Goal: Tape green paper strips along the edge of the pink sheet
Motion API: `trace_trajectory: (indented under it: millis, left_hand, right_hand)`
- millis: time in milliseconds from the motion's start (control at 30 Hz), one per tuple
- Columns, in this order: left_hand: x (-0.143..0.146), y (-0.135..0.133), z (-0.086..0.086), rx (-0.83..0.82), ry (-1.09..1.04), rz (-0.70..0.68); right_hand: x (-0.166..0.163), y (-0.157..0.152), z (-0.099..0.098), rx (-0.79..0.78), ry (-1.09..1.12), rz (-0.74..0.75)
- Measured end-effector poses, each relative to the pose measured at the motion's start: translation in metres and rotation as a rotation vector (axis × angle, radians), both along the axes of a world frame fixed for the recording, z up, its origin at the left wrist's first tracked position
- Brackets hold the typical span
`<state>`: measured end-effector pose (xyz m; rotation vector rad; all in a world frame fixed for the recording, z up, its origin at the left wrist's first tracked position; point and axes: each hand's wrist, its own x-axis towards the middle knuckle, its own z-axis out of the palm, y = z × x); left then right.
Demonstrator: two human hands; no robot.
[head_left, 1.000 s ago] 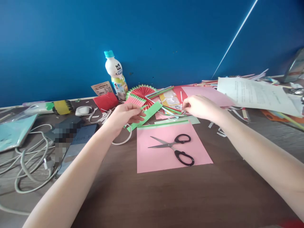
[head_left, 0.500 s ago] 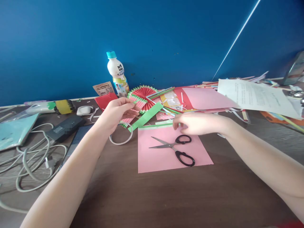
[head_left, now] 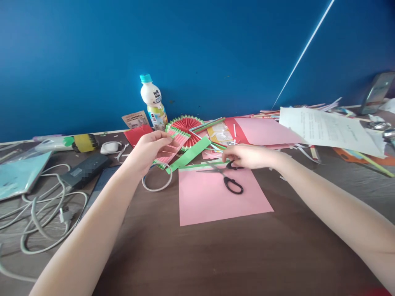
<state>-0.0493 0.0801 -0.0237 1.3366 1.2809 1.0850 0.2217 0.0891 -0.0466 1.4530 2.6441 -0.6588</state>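
My left hand (head_left: 150, 149) is closed on a pleated pink paper fan with a green edge (head_left: 173, 144), held just above the desk. A flat green paper strip (head_left: 191, 154) lies by it, and a ring of clear tape (head_left: 156, 181) lies under the hand. My right hand (head_left: 247, 156) grips the upper black handle of the scissors (head_left: 226, 177), which are lifted slightly over the pink paper sheet (head_left: 216, 199). The blades point left.
A milk drink bottle (head_left: 153, 101) stands at the blue wall beside a red pleated fan (head_left: 185, 122) and coloured paper scraps. White printed sheets (head_left: 327, 128) lie to the right. White cables (head_left: 43, 213), a black adapter (head_left: 84, 169) and a teal pouch (head_left: 17, 174) crowd the left.
My right hand came back from the scrap pile to the pink sheet and took hold of the scissors, lifting and shifting them up. My left hand raised the pleated fan slightly.
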Motion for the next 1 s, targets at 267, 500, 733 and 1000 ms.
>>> trace_trajectory:
  millis: [267, 500, 733, 1000]
  left_hand:
    - [-0.002, -0.001, -0.001, -0.005, 0.015, 0.002]
    - [-0.002, -0.002, 0.0, -0.012, 0.016, -0.001]
    - [-0.003, 0.0, -0.003, -0.038, 0.025, -0.002]
    - [0.01, -0.008, -0.006, -0.176, 0.095, -0.131]
  right_hand:
    - [0.029, 0.031, -0.022, 0.152, 0.152, -0.143]
    - [0.039, 0.043, -0.026, 0.153, 0.226, -0.223]
    - [0.046, 0.048, -0.021, 0.033, 0.329, -0.294]
    - [0.032, 0.031, -0.01, -0.175, 0.316, -0.172]
